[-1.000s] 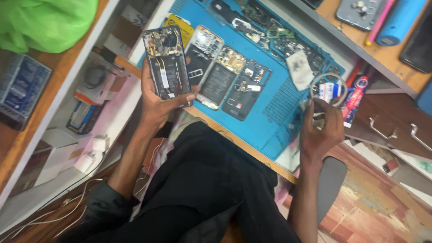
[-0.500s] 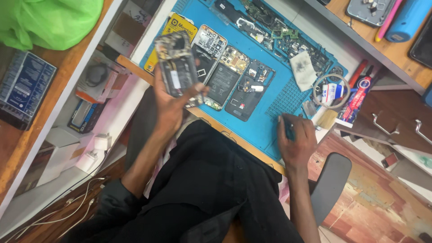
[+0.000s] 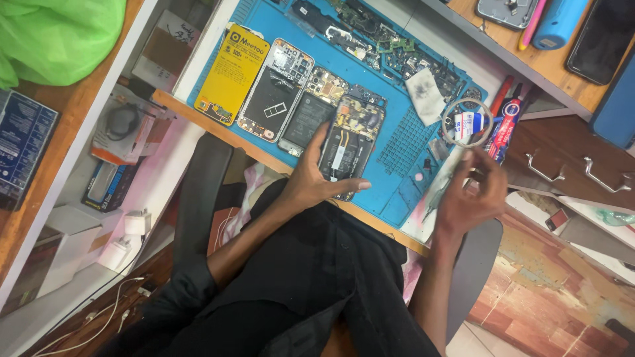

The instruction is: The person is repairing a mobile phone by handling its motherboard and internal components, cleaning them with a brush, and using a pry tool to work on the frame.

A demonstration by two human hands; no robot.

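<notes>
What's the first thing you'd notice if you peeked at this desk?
The bright blue mat strewn with opened phones, a yellow battery lying at its left end. The left hand holds one opened phone on the mat, and the right hand hovers near a clear tape ring.

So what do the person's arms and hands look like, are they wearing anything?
Both hands, the left hand and the right hand, are bare: no gloves, rings or watch that I can see. The forearms are uncovered too. Dark sleeves sit bunched up near the elbows.
</notes>
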